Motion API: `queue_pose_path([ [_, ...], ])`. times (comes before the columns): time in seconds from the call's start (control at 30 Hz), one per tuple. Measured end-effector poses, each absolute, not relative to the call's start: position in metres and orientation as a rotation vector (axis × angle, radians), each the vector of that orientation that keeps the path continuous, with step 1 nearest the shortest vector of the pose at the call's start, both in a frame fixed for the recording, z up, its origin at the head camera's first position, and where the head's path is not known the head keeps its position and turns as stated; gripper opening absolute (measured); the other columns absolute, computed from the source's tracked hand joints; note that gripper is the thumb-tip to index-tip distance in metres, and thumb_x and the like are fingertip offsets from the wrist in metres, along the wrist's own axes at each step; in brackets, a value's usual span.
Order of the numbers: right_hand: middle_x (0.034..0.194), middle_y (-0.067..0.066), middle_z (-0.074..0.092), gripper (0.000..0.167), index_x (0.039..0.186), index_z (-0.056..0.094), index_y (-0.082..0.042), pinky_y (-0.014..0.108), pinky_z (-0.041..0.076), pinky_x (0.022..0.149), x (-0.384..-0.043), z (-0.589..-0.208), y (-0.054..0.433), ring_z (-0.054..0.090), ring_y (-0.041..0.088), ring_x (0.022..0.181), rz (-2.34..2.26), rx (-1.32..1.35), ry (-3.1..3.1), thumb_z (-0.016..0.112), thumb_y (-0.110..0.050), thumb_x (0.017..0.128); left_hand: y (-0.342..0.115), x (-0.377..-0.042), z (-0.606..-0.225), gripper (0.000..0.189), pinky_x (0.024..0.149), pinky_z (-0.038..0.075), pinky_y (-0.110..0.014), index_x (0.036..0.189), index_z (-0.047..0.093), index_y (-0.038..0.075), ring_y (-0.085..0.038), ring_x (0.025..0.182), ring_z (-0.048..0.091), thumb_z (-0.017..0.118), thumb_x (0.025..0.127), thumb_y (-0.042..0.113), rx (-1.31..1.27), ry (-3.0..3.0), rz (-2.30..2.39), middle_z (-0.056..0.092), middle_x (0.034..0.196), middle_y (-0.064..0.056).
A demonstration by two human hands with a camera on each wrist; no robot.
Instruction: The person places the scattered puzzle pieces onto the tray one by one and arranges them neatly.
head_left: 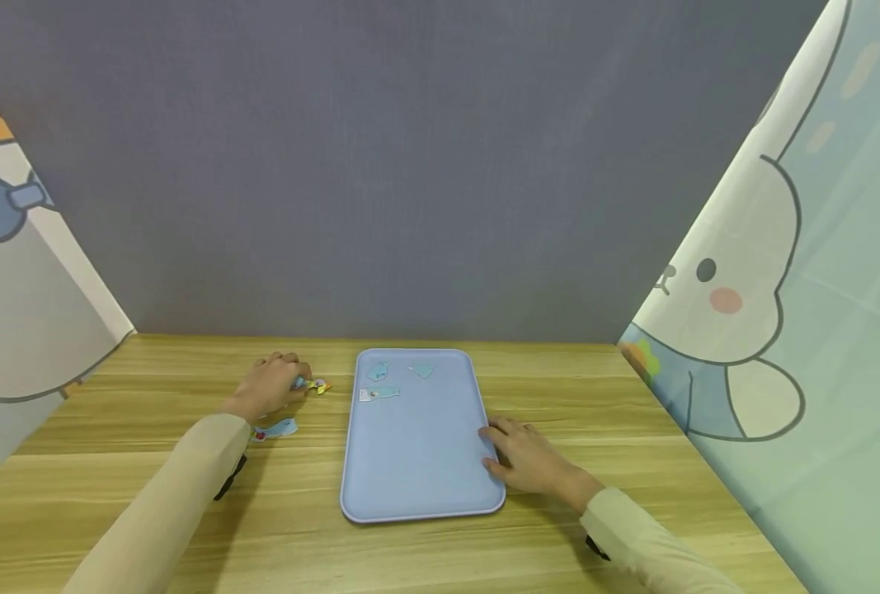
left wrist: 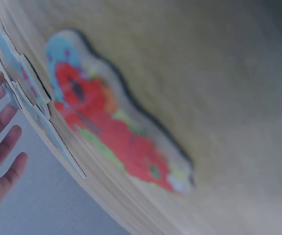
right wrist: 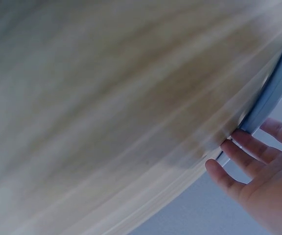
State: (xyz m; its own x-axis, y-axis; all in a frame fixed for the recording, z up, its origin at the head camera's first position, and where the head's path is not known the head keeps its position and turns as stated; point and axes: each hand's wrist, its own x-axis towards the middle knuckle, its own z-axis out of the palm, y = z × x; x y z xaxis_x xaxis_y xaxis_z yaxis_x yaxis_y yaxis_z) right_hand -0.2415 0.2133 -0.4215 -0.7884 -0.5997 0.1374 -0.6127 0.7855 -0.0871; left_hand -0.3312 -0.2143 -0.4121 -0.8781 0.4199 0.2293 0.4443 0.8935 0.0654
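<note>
My left hand (head_left: pixel 269 386) is low over the table at the tray's left, fingers loosely extended. Its fingertips are at a small flat puzzle piece (head_left: pixel 321 385) with yellow on it; whether they pinch it is hidden. In the left wrist view, a piece with a red and blue picture (left wrist: pixel 106 117) lies near the wrist, and pale blue pieces (left wrist: pixel 58 139) lie by the fingers. My right hand (head_left: pixel 532 458) rests at the right rim of a light blue tray (head_left: pixel 421 462), fingers nearly straight against its edge. Three light blue pieces, one of them a long piece (head_left: pixel 380 393), lie in the tray's far part.
The wooden table (head_left: pixel 276 528) runs back to a grey partition (head_left: pixel 380 181). Curtains with cartoon animals hang at both sides, including the right curtain (head_left: pixel 840 272). Another blue piece (head_left: pixel 280 428) lies beside the left wrist.
</note>
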Motion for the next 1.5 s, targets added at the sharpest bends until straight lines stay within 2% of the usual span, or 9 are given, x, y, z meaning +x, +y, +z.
queue_pose_path([
  [0.43,0.127,0.016,0.050,0.044,0.125,0.052,-0.006,0.054,0.043,0.089,-0.241,-0.420,0.213,0.050,0.031,0.115,0.199,0.956,-2.898,0.056,-0.031,0.089,-0.210,-0.326,-0.412,0.022,0.081,0.045,-0.057,0.099,0.068,0.014,-0.032,0.097,0.056,0.070,0.079,0.025,-0.737,-2.763,-0.169,0.064,0.105,-0.009],
  [0.87,0.126,0.016,0.050,0.043,0.124,0.053,-0.005,0.054,0.044,0.088,-0.241,-0.420,0.212,0.050,0.031,0.115,0.213,0.964,-2.892,0.056,-0.030,0.089,-0.195,-0.323,-0.410,0.021,0.080,0.047,-0.053,0.096,0.068,0.016,-0.029,0.095,0.057,0.070,0.079,0.028,-0.816,-2.718,-0.184,0.064,0.099,-0.004],
  [1.23,0.126,0.017,0.051,0.042,0.124,0.053,-0.004,0.055,0.043,0.088,-0.241,-0.420,0.211,0.050,0.032,0.115,0.209,0.970,-2.887,0.056,-0.028,0.089,-0.171,-0.324,-0.407,0.017,0.080,0.049,-0.047,0.093,0.069,0.018,-0.023,0.088,0.056,0.069,0.079,0.028,-0.900,-2.680,-0.193,0.064,0.095,0.000],
  [1.4,0.126,0.017,0.050,0.042,0.123,0.053,-0.005,0.054,0.044,0.088,-0.242,-0.421,0.211,0.050,0.032,0.115,0.205,0.972,-2.885,0.056,-0.028,0.089,-0.156,-0.324,-0.405,0.018,0.083,0.047,-0.050,0.094,0.069,0.017,-0.025,0.091,0.056,0.069,0.080,0.028,-0.931,-2.686,-0.215,0.064,0.096,0.000],
  [1.5,0.126,0.017,0.050,0.042,0.123,0.053,-0.004,0.054,0.044,0.088,-0.242,-0.421,0.212,0.050,0.032,0.115,0.202,0.974,-2.882,0.056,-0.029,0.089,-0.147,-0.325,-0.404,0.017,0.082,0.047,-0.048,0.094,0.069,0.020,-0.022,0.092,0.055,0.069,0.080,0.029,-0.943,-2.698,-0.213,0.064,0.097,0.002],
])
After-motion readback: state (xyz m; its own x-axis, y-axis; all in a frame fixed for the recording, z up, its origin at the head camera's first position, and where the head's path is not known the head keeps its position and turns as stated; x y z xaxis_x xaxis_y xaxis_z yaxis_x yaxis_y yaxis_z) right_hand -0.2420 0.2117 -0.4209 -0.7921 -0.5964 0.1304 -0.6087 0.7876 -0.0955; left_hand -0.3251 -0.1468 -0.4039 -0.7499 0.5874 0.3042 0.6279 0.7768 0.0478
